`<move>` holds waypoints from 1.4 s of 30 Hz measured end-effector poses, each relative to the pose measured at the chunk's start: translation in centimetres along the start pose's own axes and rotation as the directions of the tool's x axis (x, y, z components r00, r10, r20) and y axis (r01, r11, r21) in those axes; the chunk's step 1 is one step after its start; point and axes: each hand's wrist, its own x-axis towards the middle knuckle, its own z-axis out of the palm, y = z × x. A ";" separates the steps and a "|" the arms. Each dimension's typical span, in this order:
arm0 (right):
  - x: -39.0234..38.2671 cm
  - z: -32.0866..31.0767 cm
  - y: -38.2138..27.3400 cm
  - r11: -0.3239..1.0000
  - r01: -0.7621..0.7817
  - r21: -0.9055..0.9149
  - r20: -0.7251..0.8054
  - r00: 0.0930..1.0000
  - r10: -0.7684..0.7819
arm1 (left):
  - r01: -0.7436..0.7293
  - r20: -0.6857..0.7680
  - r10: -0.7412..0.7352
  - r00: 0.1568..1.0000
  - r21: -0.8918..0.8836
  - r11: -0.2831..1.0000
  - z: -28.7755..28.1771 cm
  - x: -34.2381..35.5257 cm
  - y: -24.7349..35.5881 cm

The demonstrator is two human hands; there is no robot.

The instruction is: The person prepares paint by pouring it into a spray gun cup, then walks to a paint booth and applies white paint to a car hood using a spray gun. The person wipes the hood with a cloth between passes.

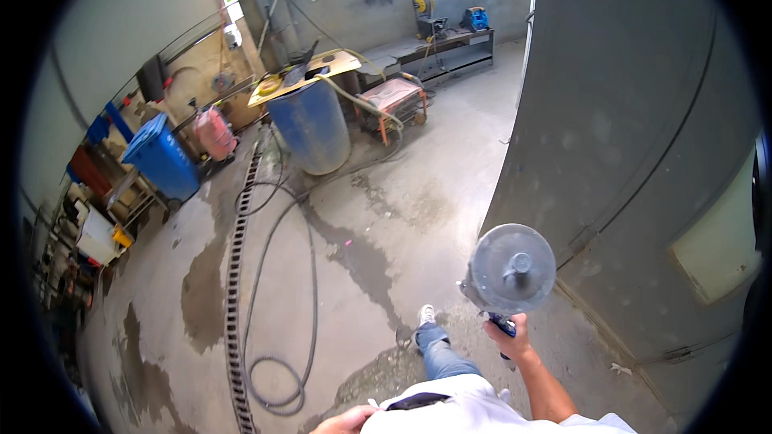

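My right hand (511, 337) grips the dark blue handle of a hand tool topped by a large round grey metal cup or housing (507, 265) with a knob in its middle, held out at the lower right beside a grey wall panel (611, 112). My left hand (346, 420) is at the bottom edge beside my white shirt, mostly cut off, and whether it holds anything is unclear. My sneaker (426, 313) is on the wet-patched concrete floor below.
A drain grate (236, 329) and looped hose (312, 313) cross the floor. A blue barrel (310, 128) under a yellow board, an orange-framed machine (390, 100), a blue bin (165, 161) and a pink tank (215, 133) stand ahead. A bench (458, 56) with equipment lines the back wall.
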 end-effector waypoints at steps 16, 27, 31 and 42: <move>57.1 1.4 13.0 0.971 0.182 -0.154 -0.188 0.960 -0.209 | -0.673 0.492 0.460 0.739 0.535 0.510 23.9 12.3 63.9; 81.6 -7.9 16.1 0.994 -0.106 0.032 -0.760 0.643 0.093 | -0.408 0.398 -0.128 0.908 0.911 -0.061 51.8 16.9 108.1; 86.7 -13.1 19.2 0.983 -0.127 0.132 -0.872 0.457 0.176 | -0.356 0.521 0.109 0.847 0.708 -0.610 67.5 24.9 124.8; 99.0 -34.3 28.4 0.989 0.069 0.133 -0.988 -0.071 0.138 | -0.139 0.959 0.015 -0.284 -0.026 -0.990 133.2 31.0 141.4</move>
